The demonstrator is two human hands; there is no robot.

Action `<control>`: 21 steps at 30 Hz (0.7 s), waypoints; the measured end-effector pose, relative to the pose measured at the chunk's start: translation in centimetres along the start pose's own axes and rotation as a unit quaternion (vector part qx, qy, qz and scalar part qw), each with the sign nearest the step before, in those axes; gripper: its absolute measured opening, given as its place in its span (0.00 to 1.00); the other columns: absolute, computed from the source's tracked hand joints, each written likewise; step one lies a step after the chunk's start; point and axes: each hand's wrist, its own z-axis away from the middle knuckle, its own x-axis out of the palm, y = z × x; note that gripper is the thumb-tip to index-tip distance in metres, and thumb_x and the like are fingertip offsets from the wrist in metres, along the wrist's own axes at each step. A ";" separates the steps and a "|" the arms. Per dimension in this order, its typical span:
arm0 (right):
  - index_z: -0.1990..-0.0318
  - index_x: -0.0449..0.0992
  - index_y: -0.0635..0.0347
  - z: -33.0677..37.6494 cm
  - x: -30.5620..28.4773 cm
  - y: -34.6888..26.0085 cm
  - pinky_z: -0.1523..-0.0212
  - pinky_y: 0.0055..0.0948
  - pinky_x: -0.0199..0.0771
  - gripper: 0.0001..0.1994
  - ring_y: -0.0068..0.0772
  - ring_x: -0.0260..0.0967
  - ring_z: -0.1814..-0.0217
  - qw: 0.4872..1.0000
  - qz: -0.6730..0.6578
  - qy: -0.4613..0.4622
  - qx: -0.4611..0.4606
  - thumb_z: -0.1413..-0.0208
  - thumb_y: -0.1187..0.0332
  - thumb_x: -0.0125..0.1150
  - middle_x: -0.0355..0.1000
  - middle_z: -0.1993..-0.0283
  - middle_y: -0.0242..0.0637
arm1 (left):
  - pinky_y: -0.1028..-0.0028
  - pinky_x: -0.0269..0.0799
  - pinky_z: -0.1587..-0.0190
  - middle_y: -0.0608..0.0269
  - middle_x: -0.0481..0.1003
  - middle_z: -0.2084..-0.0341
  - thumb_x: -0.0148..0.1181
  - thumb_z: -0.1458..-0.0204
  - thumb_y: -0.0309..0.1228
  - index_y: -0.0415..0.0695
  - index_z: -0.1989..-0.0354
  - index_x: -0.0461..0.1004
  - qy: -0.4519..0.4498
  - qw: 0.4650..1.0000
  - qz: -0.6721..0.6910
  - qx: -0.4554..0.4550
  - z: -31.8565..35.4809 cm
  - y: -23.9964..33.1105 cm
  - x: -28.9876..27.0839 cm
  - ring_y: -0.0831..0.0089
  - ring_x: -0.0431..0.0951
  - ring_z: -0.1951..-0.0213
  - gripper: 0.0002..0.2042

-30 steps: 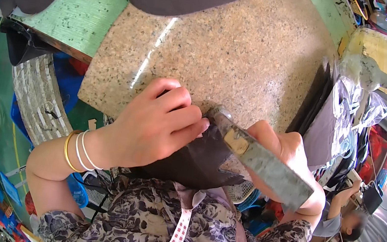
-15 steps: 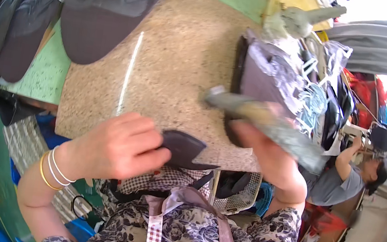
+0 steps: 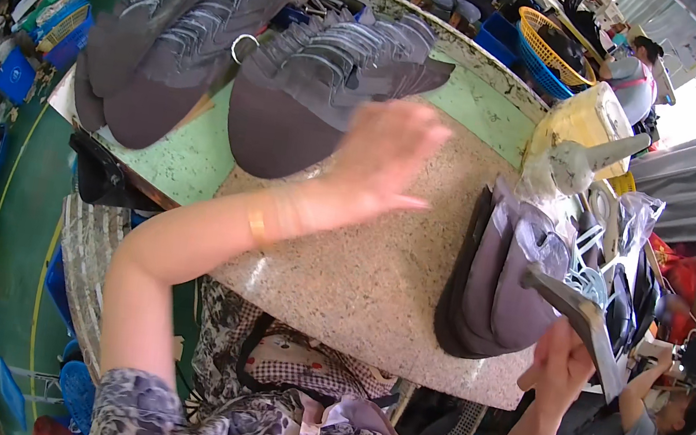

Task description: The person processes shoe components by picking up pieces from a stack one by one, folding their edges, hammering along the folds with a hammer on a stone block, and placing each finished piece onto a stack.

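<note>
Dark-brown rounded pcs (image 3: 522,309) near R edge of speckled stone desk (image 3: 339,279) look done, similar far-L stacks (image 3: 279,137) prob. to go; L hand (image 3: 383,158) released, R hand (image 3: 561,363) grasping grey metal hammer (image 3: 580,317).

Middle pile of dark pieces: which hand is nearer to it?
Left. The left hand is by the pile's right edge; the right hand, holding the hammer, is much farther, toward the near right.

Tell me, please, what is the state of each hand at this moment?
Left hand: open, motion-blurred, no held thing visible.
Right hand: closed, holding the hammer.
</note>
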 end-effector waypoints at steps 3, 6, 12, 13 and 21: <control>0.59 0.73 0.63 -3.3 3.8 -1.5 0.83 0.20 0.55 0.07 0.19 0.59 0.83 0.987 0.089 -0.136 0.007 0.44 0.73 0.55 0.64 0.81 0.31 | 0.57 0.62 0.54 0.52 0.58 0.54 0.73 0.72 0.49 0.45 0.45 0.54 -0.091 0.973 -0.157 -0.140 5.6 -5.2 -3.7 0.58 0.61 0.52 0.45; 0.59 0.74 0.60 -6.6 9.9 -1.6 0.78 0.28 0.66 0.09 0.33 0.67 0.80 0.943 0.174 -0.233 -0.164 0.47 0.71 0.59 0.69 0.75 0.39 | 0.62 0.63 0.50 0.52 0.64 0.53 0.66 0.59 0.39 0.38 0.51 0.65 -0.158 0.964 -0.035 -0.211 8.0 -7.0 -6.6 0.55 0.64 0.50 0.28; 0.59 0.73 0.58 -10.8 21.6 -0.8 0.74 0.41 0.72 0.11 0.47 0.72 0.74 0.899 0.192 -0.227 -0.323 0.44 0.62 0.53 0.73 0.75 0.45 | 0.61 0.68 0.69 0.44 0.73 0.76 0.53 0.47 0.30 0.33 0.66 0.71 -0.061 0.975 0.100 -0.191 6.7 -9.7 -7.6 0.53 0.74 0.73 0.10; 0.59 0.73 0.58 -11.3 23.4 -0.2 0.74 0.41 0.72 0.11 0.47 0.72 0.74 0.898 0.193 -0.223 -0.325 0.44 0.62 0.53 0.73 0.75 0.45 | 0.63 0.65 0.74 0.44 0.69 0.81 0.49 0.44 0.30 0.34 0.67 0.70 -0.042 0.974 0.097 -0.199 6.6 -10.2 -8.0 0.54 0.70 0.80 0.10; 0.64 0.77 0.58 -14.8 26.6 0.2 0.61 0.46 0.71 0.11 0.53 0.71 0.64 0.910 0.275 -0.264 -0.164 0.44 0.62 0.51 0.73 0.68 0.49 | 0.72 0.66 0.62 0.53 0.72 0.73 0.48 0.42 0.37 0.36 0.66 0.72 0.221 0.939 -0.163 -0.207 5.8 -16.4 -25.3 0.68 0.71 0.69 0.14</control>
